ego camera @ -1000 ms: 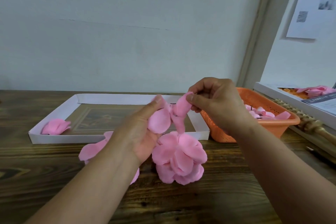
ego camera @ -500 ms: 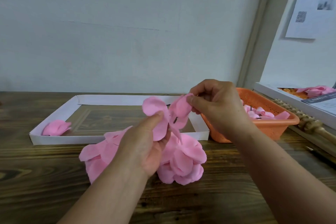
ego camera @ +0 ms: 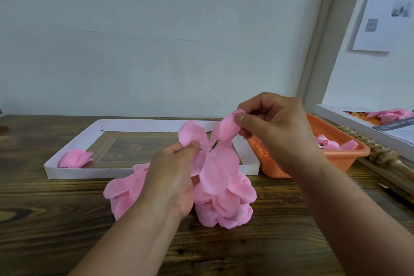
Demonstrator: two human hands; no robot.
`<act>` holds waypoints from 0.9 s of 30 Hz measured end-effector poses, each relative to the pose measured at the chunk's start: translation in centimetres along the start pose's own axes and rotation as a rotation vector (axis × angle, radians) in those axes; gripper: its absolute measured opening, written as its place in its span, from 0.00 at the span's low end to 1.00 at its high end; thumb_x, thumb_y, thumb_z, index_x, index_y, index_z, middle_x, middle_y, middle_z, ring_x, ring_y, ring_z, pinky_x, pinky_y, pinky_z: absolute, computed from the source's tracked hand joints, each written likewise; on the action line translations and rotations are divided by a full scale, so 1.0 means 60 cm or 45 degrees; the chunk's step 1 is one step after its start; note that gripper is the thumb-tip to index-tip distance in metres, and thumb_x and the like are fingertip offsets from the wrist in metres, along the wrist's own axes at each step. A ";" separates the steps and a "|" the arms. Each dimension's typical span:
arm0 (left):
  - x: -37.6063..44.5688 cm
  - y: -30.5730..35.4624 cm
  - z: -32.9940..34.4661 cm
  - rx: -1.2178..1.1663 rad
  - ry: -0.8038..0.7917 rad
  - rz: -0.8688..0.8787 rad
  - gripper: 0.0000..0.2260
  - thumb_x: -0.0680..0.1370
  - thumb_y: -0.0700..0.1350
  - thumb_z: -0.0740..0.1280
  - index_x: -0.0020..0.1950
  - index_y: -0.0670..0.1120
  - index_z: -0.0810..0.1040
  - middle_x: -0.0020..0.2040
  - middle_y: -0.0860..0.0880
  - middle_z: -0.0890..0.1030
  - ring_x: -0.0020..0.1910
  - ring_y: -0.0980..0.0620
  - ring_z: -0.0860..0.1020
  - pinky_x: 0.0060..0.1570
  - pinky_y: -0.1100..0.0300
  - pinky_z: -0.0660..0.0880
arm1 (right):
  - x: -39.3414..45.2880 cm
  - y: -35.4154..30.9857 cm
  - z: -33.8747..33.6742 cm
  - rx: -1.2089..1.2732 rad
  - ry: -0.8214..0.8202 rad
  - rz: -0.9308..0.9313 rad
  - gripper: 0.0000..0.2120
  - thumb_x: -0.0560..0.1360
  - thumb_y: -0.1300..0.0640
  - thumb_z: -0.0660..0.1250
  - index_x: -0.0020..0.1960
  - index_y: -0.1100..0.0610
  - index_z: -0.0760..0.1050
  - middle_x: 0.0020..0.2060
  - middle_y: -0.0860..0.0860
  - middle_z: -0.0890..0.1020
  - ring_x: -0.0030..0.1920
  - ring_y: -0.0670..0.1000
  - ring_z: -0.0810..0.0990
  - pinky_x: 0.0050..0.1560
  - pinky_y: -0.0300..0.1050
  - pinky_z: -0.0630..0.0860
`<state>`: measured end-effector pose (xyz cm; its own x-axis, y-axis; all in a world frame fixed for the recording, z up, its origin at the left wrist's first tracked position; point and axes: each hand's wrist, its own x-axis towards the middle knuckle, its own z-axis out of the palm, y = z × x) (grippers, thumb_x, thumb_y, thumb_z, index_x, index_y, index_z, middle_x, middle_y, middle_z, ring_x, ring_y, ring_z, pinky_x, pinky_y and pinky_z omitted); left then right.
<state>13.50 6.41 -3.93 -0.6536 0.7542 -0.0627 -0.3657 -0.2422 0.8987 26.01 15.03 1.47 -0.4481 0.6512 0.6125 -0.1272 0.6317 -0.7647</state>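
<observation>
Left hand [ego camera: 172, 177] at lower centre, raised off the table, thumb and forefinger pinching a round pink petal [ego camera: 191, 134] that stands upright above the knuckles. Right hand [ego camera: 275, 132] higher and to the right, fingers curled, thumb and forefinger pinching the top edge of a second petal [ego camera: 227, 129] hanging folded beneath them. Both petals meeting between the hands at a small dark piece [ego camera: 212, 144], too small to identify; a larger third petal [ego camera: 218, 170] drooping from the same spot, in front of the left palm. Beneath everything, a dark wooden table [ego camera: 67, 231], grain running left to right. At back left on it, a shallow white tray [ego camera: 89, 172], open-topped. Just right of the tray, an orange perforated basket [ego camera: 336, 157], partly hidden behind the right hand. Directly below the hands, on the table, a fuller heap [ego camera: 228, 206] of pink petals, and left of it a flatter heap [ego camera: 122, 190], partly covered by the left forearm. At far right, a beaded wooden stick [ego camera: 378, 154] lying beside the basket. In the tray's near left corner, one pink flower head [ego camera: 75, 159]. Inside the basket, loose pink petals [ego camera: 329, 143].
</observation>
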 end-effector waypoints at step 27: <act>-0.010 0.014 -0.019 0.541 -0.338 -0.247 0.09 0.80 0.40 0.64 0.45 0.37 0.80 0.40 0.38 0.84 0.34 0.45 0.84 0.32 0.55 0.81 | -0.058 0.018 0.008 -0.680 -0.630 -0.327 0.04 0.70 0.68 0.69 0.39 0.62 0.78 0.43 0.52 0.79 0.40 0.44 0.76 0.43 0.40 0.73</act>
<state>12.82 5.07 -3.64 -0.3903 0.9023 -0.1828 -0.1267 0.1440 0.9814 27.00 13.22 -1.58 -0.8217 0.2724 0.5006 0.1075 0.9367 -0.3333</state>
